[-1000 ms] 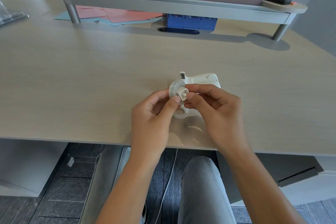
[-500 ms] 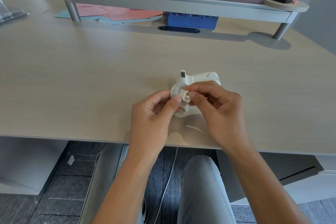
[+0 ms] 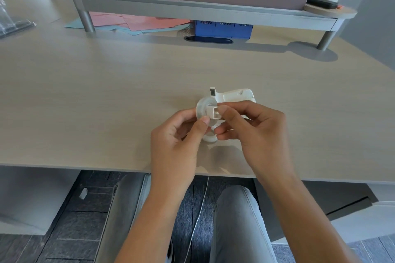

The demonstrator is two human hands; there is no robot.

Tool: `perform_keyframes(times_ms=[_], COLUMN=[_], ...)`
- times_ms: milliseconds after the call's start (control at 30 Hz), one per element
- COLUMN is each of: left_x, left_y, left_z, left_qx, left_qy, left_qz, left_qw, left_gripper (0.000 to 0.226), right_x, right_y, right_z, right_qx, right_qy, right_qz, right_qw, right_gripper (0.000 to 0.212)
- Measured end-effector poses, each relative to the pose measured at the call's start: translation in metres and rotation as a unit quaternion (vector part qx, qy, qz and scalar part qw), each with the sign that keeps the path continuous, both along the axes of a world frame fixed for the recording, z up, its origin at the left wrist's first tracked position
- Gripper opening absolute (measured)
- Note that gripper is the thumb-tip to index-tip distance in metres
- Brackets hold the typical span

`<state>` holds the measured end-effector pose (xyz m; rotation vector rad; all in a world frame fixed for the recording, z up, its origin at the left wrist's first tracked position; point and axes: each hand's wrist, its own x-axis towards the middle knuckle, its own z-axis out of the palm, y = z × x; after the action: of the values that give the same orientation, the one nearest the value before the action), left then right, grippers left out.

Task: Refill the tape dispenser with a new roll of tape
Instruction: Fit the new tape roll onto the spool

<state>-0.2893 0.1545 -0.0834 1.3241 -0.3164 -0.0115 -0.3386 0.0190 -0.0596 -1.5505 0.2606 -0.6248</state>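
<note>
left hand [image 3: 175, 141] and right hand [image 3: 252, 132] meet, fingertips pinched.

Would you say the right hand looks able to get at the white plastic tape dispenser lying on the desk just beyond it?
Probably yes: the white plastic tape dispenser lies in the open just past the right hand. But that hand is pinching a small white hub piece, with the left hand on the clear tape roll.

The right hand [image 3: 254, 132] covers the tape dispenser's [image 3: 237, 96] near side; perhaps more beneath.
</note>
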Motion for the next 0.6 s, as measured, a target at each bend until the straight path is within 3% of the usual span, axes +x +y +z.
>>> perform_keyframes(times_ms=[200,600], left_x=[-0.007,-0.01], left_y=[0.003,0.006], left_z=[0.008,0.011], left_qx=[0.03,0.009], left_qy=[-0.052,-0.023], left_qz=[0.013,-0.032], left_qw=[0.998,0.999], left_gripper=[0.019,0.02], right_x=[-0.007,-0.012], right_y=[0.003,-0.001], right_z=[0.009,0.015], right_qx=[0.018,-0.017], right_qy=[0.001,0.0], right_qz=[0.027,0.033], right_qw=[0.999,0.999], right_gripper=[0.013,0.011])
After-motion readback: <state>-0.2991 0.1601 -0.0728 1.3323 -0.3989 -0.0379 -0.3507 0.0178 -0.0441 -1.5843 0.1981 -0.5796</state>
